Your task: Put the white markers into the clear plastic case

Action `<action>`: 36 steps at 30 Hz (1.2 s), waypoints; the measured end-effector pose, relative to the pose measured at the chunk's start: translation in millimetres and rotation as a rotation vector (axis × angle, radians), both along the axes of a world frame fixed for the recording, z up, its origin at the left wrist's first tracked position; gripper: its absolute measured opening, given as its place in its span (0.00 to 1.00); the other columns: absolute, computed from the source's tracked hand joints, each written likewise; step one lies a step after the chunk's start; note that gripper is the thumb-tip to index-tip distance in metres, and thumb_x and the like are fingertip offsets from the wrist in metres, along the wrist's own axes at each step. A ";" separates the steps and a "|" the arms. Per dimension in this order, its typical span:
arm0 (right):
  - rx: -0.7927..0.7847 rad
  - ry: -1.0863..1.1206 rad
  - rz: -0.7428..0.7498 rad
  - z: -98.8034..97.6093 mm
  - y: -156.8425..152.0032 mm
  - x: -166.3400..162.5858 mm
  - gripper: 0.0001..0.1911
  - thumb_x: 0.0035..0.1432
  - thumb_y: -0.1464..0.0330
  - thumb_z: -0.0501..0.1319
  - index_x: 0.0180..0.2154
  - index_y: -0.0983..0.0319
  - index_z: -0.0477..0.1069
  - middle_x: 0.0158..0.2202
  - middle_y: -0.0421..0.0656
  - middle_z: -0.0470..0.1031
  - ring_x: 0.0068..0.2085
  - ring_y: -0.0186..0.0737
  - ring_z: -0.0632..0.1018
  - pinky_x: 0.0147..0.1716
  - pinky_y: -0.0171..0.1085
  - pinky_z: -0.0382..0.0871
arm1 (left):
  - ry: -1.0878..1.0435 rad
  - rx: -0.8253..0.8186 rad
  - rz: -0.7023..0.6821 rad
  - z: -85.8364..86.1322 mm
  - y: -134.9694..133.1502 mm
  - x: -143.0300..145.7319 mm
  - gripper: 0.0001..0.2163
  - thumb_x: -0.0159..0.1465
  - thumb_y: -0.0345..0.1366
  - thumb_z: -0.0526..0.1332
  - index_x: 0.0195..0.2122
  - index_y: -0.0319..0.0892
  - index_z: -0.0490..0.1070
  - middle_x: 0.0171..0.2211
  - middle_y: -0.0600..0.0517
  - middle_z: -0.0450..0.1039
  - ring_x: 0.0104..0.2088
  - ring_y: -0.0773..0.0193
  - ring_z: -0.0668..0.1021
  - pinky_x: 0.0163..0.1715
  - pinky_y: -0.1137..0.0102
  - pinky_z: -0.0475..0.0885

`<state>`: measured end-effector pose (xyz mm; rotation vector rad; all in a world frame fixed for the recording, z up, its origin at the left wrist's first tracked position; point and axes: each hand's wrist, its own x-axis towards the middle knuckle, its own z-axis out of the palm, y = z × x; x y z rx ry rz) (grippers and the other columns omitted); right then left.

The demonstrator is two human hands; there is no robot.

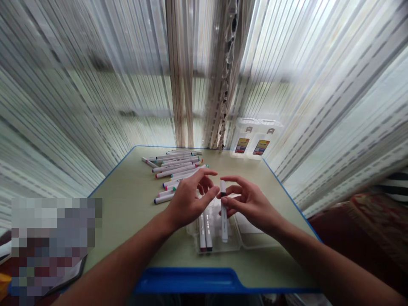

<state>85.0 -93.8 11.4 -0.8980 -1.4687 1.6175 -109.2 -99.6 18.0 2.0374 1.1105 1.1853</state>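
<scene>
Upright between the fingers of my right hand (244, 197) is a white marker (224, 223) with a dark band near its top, held over a clear plastic case (234, 245). My left hand (197, 193) hovers just left of it, fingers curved and apart, with nothing seen in them. Inside the case, at its left side, two white markers (205, 231) with dark ends lie side by side. Beyond my left hand is a loose pile of white markers (178, 168) with coloured ends, partly hidden by that hand.
The table (121, 221) has a pale green top and a blue edge, with a blue tray (188, 278) along its front. Two clear cases (251, 138) with labels stand at the back right. Strip curtains (140, 72) hang behind. A pixelated patch covers the lower left.
</scene>
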 end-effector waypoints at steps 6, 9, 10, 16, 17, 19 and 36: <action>-0.028 -0.083 0.001 -6.9 7.0 -3.4 0.29 0.48 0.62 0.72 0.49 0.61 0.64 0.34 0.40 0.75 0.30 0.39 0.81 0.30 0.41 0.80 | 0.143 0.123 -0.047 8.0 -2.8 -7.9 0.04 0.63 0.33 0.60 0.36 0.39 0.74 0.29 0.52 0.74 0.30 0.66 0.74 0.32 0.71 0.68; 0.005 -0.122 0.026 -12.5 8.9 -3.6 0.28 0.48 0.61 0.72 0.48 0.61 0.64 0.35 0.42 0.76 0.29 0.38 0.81 0.29 0.40 0.80 | 0.230 0.168 -0.143 10.2 -7.8 -7.9 0.05 0.63 0.33 0.60 0.32 0.39 0.74 0.28 0.51 0.73 0.30 0.65 0.74 0.32 0.71 0.67; 0.017 -0.123 0.036 -14.5 9.2 -3.5 0.28 0.48 0.61 0.72 0.48 0.61 0.64 0.35 0.42 0.77 0.29 0.38 0.81 0.28 0.39 0.80 | 0.252 0.185 -0.166 10.1 -9.2 -7.6 0.05 0.63 0.33 0.60 0.32 0.39 0.74 0.29 0.50 0.73 0.31 0.65 0.74 0.32 0.71 0.67; 0.096 -0.132 0.098 -23.0 7.8 -5.8 0.27 0.50 0.62 0.71 0.49 0.63 0.66 0.34 0.43 0.78 0.26 0.36 0.80 0.26 0.36 0.76 | 0.351 0.226 -0.201 3.8 -9.3 -6.8 0.04 0.62 0.31 0.60 0.31 0.40 0.73 0.30 0.50 0.73 0.32 0.63 0.74 0.33 0.71 0.67; 0.128 -0.153 0.101 -23.4 7.4 -6.5 0.26 0.51 0.62 0.70 0.49 0.64 0.66 0.35 0.44 0.78 0.25 0.35 0.79 0.25 0.34 0.75 | 0.355 0.215 -0.191 2.7 -7.7 -7.5 0.03 0.61 0.31 0.60 0.31 0.40 0.73 0.30 0.50 0.73 0.32 0.63 0.74 0.33 0.71 0.67; 0.219 -0.217 0.093 -23.8 6.8 -7.7 0.24 0.53 0.64 0.69 0.50 0.64 0.69 0.36 0.45 0.78 0.23 0.32 0.77 0.22 0.31 0.71 | 0.348 0.187 -0.153 1.1 -3.3 -9.5 0.02 0.60 0.30 0.61 0.32 0.40 0.73 0.30 0.50 0.73 0.32 0.63 0.74 0.33 0.71 0.67; 0.576 -0.609 0.000 -11.5 -2.2 -9.0 0.19 0.50 0.71 0.68 0.46 0.62 0.75 0.38 0.45 0.82 0.21 0.28 0.71 0.23 0.30 0.64 | 0.362 0.093 0.003 -16.7 16.9 -14.0 0.09 0.59 0.31 0.62 0.39 0.40 0.79 0.38 0.47 0.79 0.41 0.58 0.79 0.44 0.65 0.71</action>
